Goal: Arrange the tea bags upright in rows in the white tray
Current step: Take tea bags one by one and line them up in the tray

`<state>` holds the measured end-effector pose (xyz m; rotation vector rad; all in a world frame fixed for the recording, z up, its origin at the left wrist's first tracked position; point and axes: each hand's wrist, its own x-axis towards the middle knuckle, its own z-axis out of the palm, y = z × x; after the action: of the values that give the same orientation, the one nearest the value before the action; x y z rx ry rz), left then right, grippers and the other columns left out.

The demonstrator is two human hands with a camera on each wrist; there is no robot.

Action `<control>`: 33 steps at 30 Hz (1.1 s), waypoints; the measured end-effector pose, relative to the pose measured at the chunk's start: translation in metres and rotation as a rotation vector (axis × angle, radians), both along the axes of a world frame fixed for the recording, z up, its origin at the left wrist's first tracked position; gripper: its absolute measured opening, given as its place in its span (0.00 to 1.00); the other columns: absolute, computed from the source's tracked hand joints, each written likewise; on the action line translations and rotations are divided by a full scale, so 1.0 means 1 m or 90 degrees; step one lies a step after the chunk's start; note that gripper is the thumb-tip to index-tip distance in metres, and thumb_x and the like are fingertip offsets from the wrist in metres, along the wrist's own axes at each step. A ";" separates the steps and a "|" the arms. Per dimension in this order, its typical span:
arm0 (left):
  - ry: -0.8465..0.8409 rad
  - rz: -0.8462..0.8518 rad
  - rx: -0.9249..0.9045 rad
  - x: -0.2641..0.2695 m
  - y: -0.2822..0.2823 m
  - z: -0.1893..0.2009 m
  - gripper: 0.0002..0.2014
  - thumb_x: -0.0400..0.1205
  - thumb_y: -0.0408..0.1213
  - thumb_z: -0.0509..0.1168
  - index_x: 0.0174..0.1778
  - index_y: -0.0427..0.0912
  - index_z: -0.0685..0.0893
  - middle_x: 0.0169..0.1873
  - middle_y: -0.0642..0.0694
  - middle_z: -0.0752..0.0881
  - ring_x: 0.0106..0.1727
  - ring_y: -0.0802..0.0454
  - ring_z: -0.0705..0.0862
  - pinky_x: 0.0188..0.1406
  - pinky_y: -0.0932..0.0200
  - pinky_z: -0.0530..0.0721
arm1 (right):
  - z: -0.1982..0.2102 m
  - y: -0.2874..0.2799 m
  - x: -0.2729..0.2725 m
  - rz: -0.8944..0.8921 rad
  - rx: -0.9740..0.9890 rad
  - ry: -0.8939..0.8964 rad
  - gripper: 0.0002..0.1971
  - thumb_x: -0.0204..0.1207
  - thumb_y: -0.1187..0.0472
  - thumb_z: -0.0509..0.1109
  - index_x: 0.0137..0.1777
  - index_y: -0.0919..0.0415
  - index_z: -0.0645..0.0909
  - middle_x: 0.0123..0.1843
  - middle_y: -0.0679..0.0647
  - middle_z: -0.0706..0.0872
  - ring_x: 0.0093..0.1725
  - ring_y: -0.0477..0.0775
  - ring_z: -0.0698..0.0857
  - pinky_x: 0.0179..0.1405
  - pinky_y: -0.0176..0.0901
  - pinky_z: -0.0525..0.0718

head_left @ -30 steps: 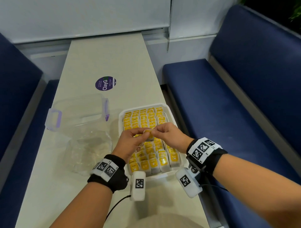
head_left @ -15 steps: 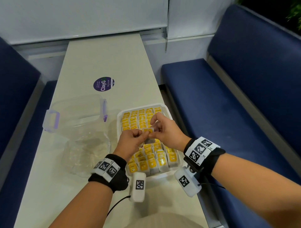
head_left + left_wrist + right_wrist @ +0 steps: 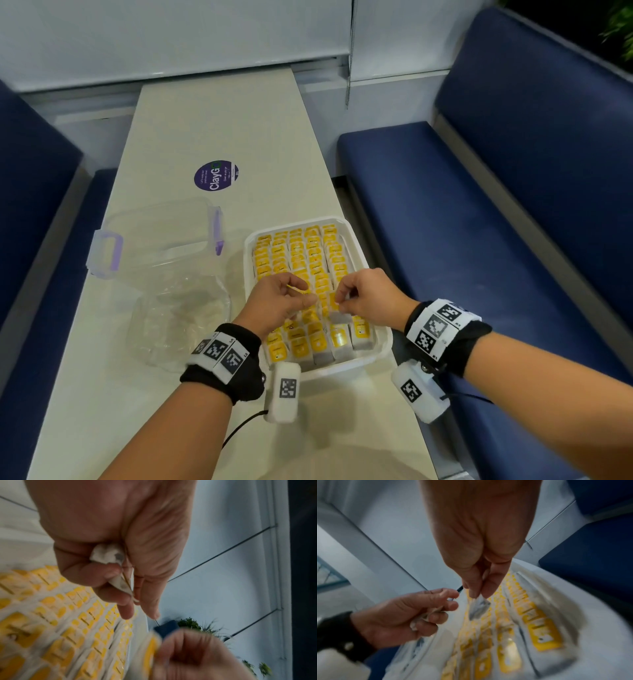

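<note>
Right hand pinching a tea bag over yellow-labelled rows, left hand gripping another

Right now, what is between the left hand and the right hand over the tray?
In the head view, only upright tea bags in the white tray show in the gap between the left hand and the right hand.

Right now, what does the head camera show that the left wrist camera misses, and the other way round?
Only the head view shows the clear plastic container with purple clips, the round purple sticker, the pale table and the blue benches.

Only the left wrist view shows the crumpled white tea bag tucked inside the curled left hand, seen from the palm side.

Both show the white tray with its rows of yellow-labelled tea bags, and the right hand pinching another tea bag.
</note>
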<state>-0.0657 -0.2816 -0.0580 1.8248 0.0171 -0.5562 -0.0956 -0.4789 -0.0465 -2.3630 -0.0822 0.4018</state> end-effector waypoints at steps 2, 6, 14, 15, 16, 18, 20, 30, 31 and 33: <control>0.004 0.040 0.001 0.002 0.006 -0.001 0.10 0.76 0.31 0.77 0.50 0.33 0.85 0.26 0.46 0.81 0.18 0.62 0.76 0.16 0.71 0.70 | -0.007 -0.004 -0.008 0.045 -0.062 0.042 0.04 0.73 0.66 0.75 0.47 0.60 0.89 0.44 0.53 0.89 0.41 0.47 0.83 0.47 0.36 0.84; 0.014 0.066 0.019 0.006 0.016 -0.005 0.11 0.77 0.32 0.77 0.51 0.34 0.86 0.30 0.44 0.82 0.20 0.60 0.75 0.16 0.68 0.69 | -0.019 -0.002 -0.025 0.119 -0.133 0.094 0.07 0.76 0.67 0.71 0.50 0.62 0.88 0.51 0.54 0.89 0.44 0.46 0.81 0.45 0.28 0.74; 0.032 0.079 0.018 0.004 0.020 -0.010 0.08 0.77 0.31 0.76 0.49 0.36 0.86 0.30 0.45 0.81 0.19 0.60 0.74 0.15 0.67 0.69 | -0.029 0.002 -0.029 0.256 -0.358 0.115 0.13 0.76 0.72 0.62 0.54 0.63 0.86 0.54 0.58 0.86 0.54 0.59 0.85 0.54 0.45 0.83; 0.034 0.081 0.017 0.003 0.020 -0.010 0.08 0.77 0.31 0.76 0.49 0.36 0.86 0.30 0.45 0.81 0.20 0.59 0.74 0.16 0.67 0.69 | -0.030 0.002 -0.029 0.272 -0.384 0.115 0.13 0.76 0.73 0.62 0.54 0.64 0.86 0.53 0.59 0.86 0.53 0.60 0.85 0.53 0.46 0.84; 0.036 0.082 0.015 0.003 0.020 -0.011 0.08 0.77 0.31 0.76 0.49 0.36 0.86 0.30 0.45 0.81 0.20 0.59 0.74 0.16 0.67 0.69 | -0.030 0.002 -0.029 0.283 -0.411 0.107 0.13 0.76 0.73 0.62 0.53 0.64 0.85 0.53 0.59 0.86 0.53 0.60 0.84 0.51 0.47 0.83; 0.037 0.081 0.015 0.003 0.020 -0.011 0.08 0.77 0.31 0.75 0.49 0.36 0.86 0.29 0.46 0.80 0.20 0.59 0.74 0.16 0.67 0.69 | -0.030 0.002 -0.030 0.311 -0.479 0.048 0.10 0.77 0.71 0.62 0.49 0.63 0.84 0.48 0.58 0.86 0.53 0.59 0.81 0.45 0.45 0.77; 0.036 0.079 0.019 0.003 0.021 -0.011 0.07 0.77 0.31 0.76 0.48 0.37 0.86 0.29 0.47 0.81 0.21 0.59 0.74 0.17 0.67 0.70 | -0.029 0.002 -0.030 0.331 -0.539 -0.023 0.07 0.78 0.66 0.63 0.47 0.60 0.83 0.44 0.54 0.86 0.54 0.58 0.77 0.44 0.45 0.70; 0.036 0.091 0.030 0.002 0.023 -0.012 0.07 0.78 0.31 0.74 0.50 0.35 0.86 0.30 0.47 0.79 0.23 0.58 0.75 0.17 0.70 0.70 | -0.027 -0.003 -0.025 0.352 -0.593 -0.043 0.07 0.76 0.51 0.71 0.47 0.53 0.85 0.42 0.48 0.82 0.55 0.56 0.71 0.47 0.48 0.62; 0.037 0.092 0.030 0.002 0.023 -0.012 0.07 0.78 0.31 0.74 0.49 0.35 0.86 0.30 0.47 0.79 0.23 0.58 0.75 0.17 0.70 0.70 | -0.028 -0.004 -0.024 0.350 -0.595 -0.049 0.08 0.76 0.50 0.71 0.47 0.53 0.85 0.43 0.48 0.84 0.55 0.56 0.71 0.47 0.48 0.61; 0.038 0.094 0.028 0.002 0.024 -0.012 0.06 0.78 0.30 0.74 0.48 0.36 0.86 0.29 0.47 0.79 0.23 0.58 0.74 0.16 0.70 0.69 | -0.030 -0.004 -0.024 0.340 -0.596 -0.050 0.09 0.75 0.49 0.71 0.48 0.53 0.85 0.45 0.48 0.84 0.56 0.56 0.70 0.49 0.50 0.61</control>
<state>-0.0634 -0.2579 -0.0698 1.8320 0.2041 -0.5083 -0.1191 -0.4830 -0.0762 -3.2688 -0.7061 0.7124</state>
